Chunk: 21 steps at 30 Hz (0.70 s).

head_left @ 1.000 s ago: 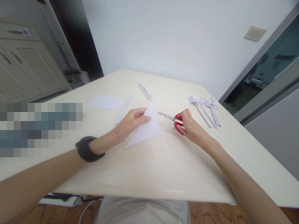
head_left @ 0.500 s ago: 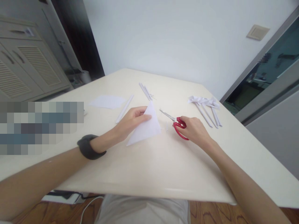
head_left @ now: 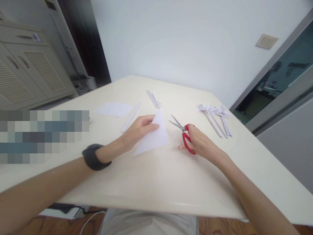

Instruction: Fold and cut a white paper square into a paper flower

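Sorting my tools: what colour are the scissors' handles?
Red, seen in the head view: scissors in right hand.

Single head view — looks forward, down, close over table (head_left: 156, 182).

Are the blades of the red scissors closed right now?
No, the red scissors in the right hand have their two blades spread apart in a V, pointing toward the folded paper triangle.
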Motion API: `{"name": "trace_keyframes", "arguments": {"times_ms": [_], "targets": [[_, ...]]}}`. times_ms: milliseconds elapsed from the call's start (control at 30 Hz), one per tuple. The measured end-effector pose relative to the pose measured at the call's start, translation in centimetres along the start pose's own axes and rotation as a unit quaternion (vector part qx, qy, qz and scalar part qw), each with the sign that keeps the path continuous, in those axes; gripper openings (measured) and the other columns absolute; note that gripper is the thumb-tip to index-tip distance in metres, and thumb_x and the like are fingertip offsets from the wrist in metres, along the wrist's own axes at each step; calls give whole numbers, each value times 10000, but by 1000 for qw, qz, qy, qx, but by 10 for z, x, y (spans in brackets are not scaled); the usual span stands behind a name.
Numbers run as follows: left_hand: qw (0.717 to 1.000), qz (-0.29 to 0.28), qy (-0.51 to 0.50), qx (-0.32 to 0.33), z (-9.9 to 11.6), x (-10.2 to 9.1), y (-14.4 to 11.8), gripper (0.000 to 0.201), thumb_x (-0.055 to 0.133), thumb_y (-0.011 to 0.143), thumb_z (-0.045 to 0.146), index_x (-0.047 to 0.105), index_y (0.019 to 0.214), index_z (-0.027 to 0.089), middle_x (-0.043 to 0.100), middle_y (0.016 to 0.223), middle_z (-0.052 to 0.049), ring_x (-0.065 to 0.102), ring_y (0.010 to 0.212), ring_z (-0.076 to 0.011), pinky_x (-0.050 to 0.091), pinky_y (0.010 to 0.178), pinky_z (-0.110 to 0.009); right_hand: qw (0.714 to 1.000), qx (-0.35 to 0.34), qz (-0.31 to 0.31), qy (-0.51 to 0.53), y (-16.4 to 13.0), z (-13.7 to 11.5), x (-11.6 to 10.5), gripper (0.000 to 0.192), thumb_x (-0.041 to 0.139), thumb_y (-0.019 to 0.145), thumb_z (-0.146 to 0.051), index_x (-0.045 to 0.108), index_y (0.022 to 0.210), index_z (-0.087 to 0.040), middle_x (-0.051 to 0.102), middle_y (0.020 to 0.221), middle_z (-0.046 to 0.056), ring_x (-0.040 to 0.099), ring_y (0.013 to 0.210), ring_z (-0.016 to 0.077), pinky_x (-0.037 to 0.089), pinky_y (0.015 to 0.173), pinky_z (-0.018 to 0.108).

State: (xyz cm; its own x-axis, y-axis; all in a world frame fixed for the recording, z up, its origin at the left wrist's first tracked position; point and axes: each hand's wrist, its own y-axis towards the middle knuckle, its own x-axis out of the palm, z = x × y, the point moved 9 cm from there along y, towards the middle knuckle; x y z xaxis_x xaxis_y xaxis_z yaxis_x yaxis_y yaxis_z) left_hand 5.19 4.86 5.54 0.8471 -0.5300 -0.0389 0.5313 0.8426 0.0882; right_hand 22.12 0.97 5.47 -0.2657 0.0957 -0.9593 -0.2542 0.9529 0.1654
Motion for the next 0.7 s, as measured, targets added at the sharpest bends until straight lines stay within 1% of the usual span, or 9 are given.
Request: {"name": "trace_keyframes", "arguments": {"times_ms": [67, 100, 200, 333, 400, 467, 533, 600, 700], "targets": [[1000, 5, 5, -2, 0, -1, 0, 254, 585, 754, 335, 617, 944, 168, 642, 815, -30, 594, 664, -164, 435, 533, -227, 999, -30, 9, -11, 0, -5, 2, 342, 561, 747, -419, 430, 955, -181, 562, 930, 100, 536, 838, 222, 426, 656, 296], [1000, 8, 5, 0, 0, -1, 0, 263, 590, 750, 337, 619, 948, 166, 642, 814, -31, 594, 668, -166, 436, 537, -228, 999, -32, 4, -8, 0, -6, 4, 328, 557, 754, -410, 453, 961, -179, 551, 952, 100, 532, 866, 222, 428, 679, 297], [1000, 12, 0, 12, 2, -2, 0, 252, 602, 745, 323, 622, 940, 165, 642, 806, -26, 595, 681, -165, 442, 560, -230, 1000, 9, -13, 26, 2, -3, 9, 211, 490, 812, -372, 517, 905, -185, 551, 935, 75, 541, 786, 180, 417, 639, 281], [999, -3, -3, 33, 8, 2, -2, 229, 590, 764, 300, 632, 948, 170, 656, 856, -26, 607, 733, -165, 453, 614, -234, 990, 67, 12, 123, 1, -4, -1, 229, 469, 829, -410, 528, 833, -188, 567, 831, 42, 530, 698, 157, 414, 616, 287], [999, -9, 11, 44, 11, 4, -2, 241, 591, 768, 301, 641, 962, 166, 667, 891, -35, 611, 749, -169, 456, 626, -236, 971, 74, -6, 225, -1, -10, -1, 232, 485, 826, -419, 529, 854, -193, 577, 844, 35, 533, 708, 152, 435, 629, 286], [998, -15, 23, 58, 15, 5, -3, 259, 591, 772, 308, 647, 973, 154, 675, 920, -50, 617, 776, -180, 462, 647, -245, 936, 66, -55, 342, -3, -21, 4, 228, 502, 822, -417, 525, 857, -192, 573, 879, 34, 539, 723, 142, 460, 643, 280], [997, -23, 19, 71, 18, 8, -4, 272, 589, 780, 310, 647, 989, 146, 678, 956, -63, 622, 838, -198, 471, 694, -260, 898, 50, -92, 427, -5, -34, 8, 224, 510, 828, -411, 512, 841, -188, 556, 889, 28, 541, 732, 128, 475, 673, 274], [996, -31, 9, 80, 20, 11, -5, 275, 593, 784, 308, 645, 999, 145, 677, 989, -66, 623, 892, -207, 476, 734, -266, 878, 27, -112, 465, -8, -45, 9, 222, 508, 841, -407, 495, 821, -187, 535, 855, 12, 539, 731, 115, 476, 714, 272], [997, -33, 2, 77, 21, 13, -7, 285, 599, 785, 334, 639, 996, 147, 677, 1015, -72, 632, 897, -210, 490, 748, -275, 862, 3, -134, 489, -13, -57, 10, 233, 496, 856, -414, 468, 800, -190, 494, 797, -11, 540, 748, 114, 477, 761, 280]]}}
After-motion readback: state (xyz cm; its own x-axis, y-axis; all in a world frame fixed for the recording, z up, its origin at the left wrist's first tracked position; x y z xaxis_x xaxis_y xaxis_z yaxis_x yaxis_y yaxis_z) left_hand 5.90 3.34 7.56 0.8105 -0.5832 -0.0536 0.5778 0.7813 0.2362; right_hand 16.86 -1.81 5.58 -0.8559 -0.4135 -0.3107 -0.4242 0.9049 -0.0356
